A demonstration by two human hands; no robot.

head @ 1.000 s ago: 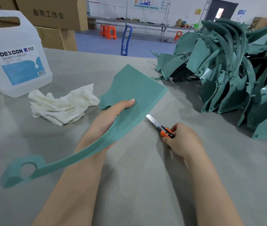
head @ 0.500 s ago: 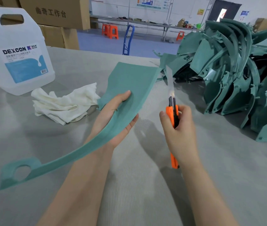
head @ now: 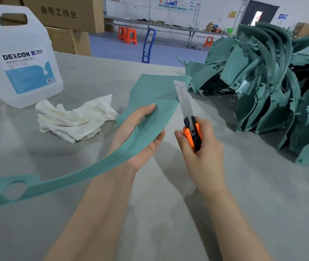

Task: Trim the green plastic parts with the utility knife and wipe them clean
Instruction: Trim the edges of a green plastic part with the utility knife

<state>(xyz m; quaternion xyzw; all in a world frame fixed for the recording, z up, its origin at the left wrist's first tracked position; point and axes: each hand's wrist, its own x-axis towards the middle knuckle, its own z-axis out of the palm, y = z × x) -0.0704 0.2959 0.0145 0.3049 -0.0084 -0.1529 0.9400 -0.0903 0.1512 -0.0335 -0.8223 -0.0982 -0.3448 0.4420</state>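
Note:
A long curved green plastic part (head: 155, 95) is lifted above the grey table (head: 253, 194), its wide flat end pointing away and its narrow end with a round hole at the lower left. My left hand (head: 136, 136) grips it near the wide end, thumb on top and fingers beneath. My right hand (head: 200, 153) grips an orange and black utility knife (head: 192, 132) upright, its long blade extended and lying against the part's right edge. A crumpled white cloth (head: 74, 119) lies on the table to the left of the part.
A large white DEXCON jug (head: 18, 59) stands at the back left. A big heap of green plastic parts (head: 272, 81) fills the table's right side. Cardboard boxes (head: 65, 14) stand behind the jug. Orange stools and a blue frame are on the floor beyond.
My right hand has lifted the knife from low by the table to upright and brought its blade against the part's right edge. My left hand has kept its grip on the part.

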